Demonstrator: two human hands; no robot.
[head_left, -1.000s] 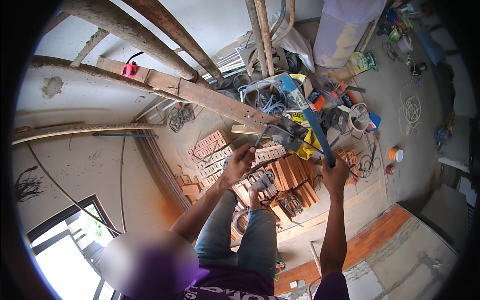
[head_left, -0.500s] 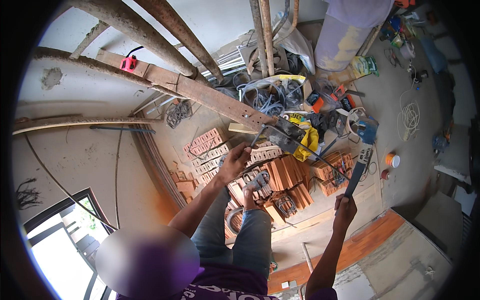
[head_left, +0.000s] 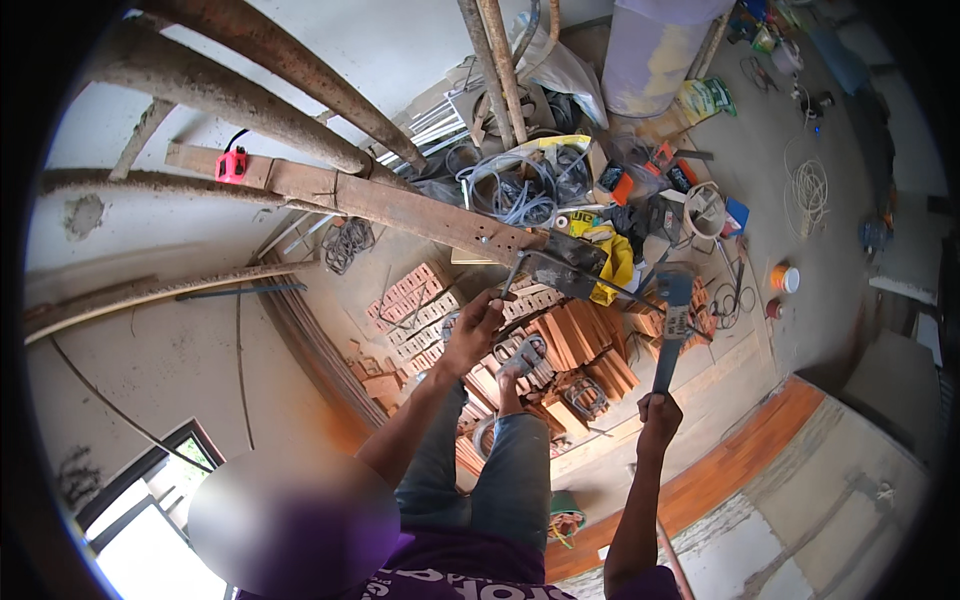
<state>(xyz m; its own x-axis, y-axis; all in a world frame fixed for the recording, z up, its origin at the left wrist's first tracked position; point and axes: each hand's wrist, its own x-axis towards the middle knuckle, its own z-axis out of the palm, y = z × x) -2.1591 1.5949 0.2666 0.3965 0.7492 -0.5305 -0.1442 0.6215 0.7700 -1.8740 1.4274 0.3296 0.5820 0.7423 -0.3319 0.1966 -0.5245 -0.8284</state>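
Closed around the short leg of a bent steel rod is my left hand, just below the end of a wooden plank. The rod bends at the plank's end, and its long leg runs right, past a dark block. My right hand grips the dark handle of a hammer, which points upward. The hammer's worn blue head overlaps the far end of the rod's long leg; whether they touch I cannot tell. A few bolts or pins stick up near the plank's end.
A red tape measure sits on the plank's far left end. Rusty poles slant above it. Stacked bricks lie around my feet. Behind are coiled hoses, a yellow bag and a bucket. White cable lies at right.
My right hand has brought the hammer leftward, and its head now overlaps the rod's end. The left hand keeps its hold on the rod. The whole view has shifted slightly.
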